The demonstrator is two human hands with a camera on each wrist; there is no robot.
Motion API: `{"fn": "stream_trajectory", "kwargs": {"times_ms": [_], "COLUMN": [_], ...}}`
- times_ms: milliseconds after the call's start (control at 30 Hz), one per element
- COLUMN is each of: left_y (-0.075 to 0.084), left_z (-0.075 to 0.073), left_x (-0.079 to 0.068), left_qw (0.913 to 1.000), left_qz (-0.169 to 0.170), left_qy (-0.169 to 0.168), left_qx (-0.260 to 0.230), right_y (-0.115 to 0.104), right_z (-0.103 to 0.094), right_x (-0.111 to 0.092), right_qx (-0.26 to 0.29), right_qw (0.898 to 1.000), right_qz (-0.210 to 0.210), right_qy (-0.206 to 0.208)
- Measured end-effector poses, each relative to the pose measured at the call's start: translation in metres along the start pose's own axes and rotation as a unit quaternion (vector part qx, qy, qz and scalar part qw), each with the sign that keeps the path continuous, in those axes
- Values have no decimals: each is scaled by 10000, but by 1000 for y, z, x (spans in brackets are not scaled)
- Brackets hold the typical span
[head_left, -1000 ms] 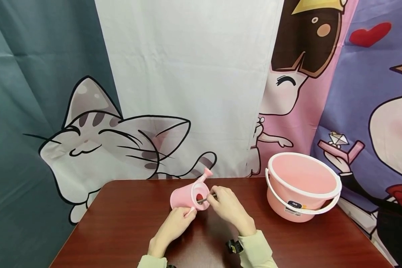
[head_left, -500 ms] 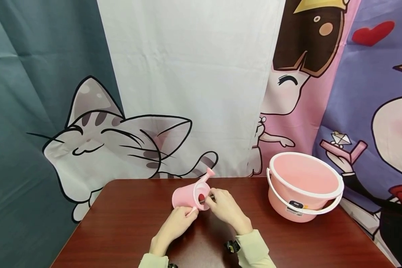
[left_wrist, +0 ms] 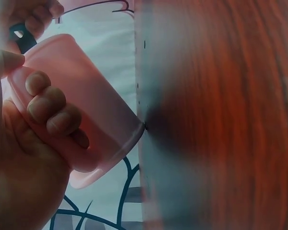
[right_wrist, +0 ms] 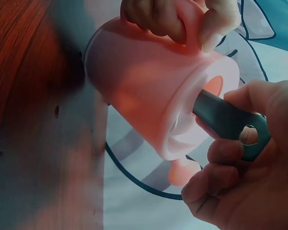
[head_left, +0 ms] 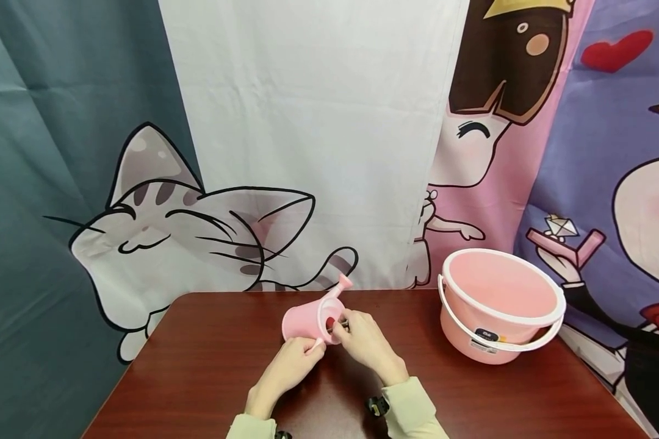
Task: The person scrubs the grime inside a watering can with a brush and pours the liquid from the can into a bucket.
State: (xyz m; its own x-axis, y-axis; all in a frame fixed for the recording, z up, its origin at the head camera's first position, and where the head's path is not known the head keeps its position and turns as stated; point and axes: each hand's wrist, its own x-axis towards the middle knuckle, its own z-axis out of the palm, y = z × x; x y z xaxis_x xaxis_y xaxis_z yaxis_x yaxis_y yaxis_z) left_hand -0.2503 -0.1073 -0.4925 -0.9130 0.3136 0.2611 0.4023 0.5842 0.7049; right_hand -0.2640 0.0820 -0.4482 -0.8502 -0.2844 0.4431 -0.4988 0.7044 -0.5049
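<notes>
A small pink watering can lies tilted over the table, its spout pointing up and its opening turned toward my right hand. My left hand grips the can by its handle, fingers curled through the loop in the left wrist view. Between thumb and fingers, my right hand pinches a dark, flat tool handle with a round hole near its end. The tool's other end passes into the can's opening and is hidden inside, so I cannot tell its kind. In the left wrist view, the can's base edge is right at the tabletop.
A pink bucket with a white rim and lowered white handle stands at the right of the dark red wooden table. Behind the table hangs a cartoon-printed cloth.
My right hand has shifted slightly left toward the can, and less of the tool shows outside the opening. My left hand keeps its hold on the can, which has barely moved.
</notes>
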Motion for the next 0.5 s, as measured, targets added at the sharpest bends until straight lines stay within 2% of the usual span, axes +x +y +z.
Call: {"fn": "stream_trajectory", "kwargs": {"times_ms": [267, 500], "left_y": [-1, -1], "left_z": [-1, -3], "left_x": [-3, -1], "left_qw": [9998, 9997], "left_qz": [-170, -177], "left_qy": [-28, -32], "left_qx": [-91, -173], "right_y": [-1, -2], "right_z": [-5, -16], "right_x": [-2, 1], "right_qx": [120, 44], "right_qw": [9998, 9997], "right_qz": [127, 199], "right_qy": [8, 100]}}
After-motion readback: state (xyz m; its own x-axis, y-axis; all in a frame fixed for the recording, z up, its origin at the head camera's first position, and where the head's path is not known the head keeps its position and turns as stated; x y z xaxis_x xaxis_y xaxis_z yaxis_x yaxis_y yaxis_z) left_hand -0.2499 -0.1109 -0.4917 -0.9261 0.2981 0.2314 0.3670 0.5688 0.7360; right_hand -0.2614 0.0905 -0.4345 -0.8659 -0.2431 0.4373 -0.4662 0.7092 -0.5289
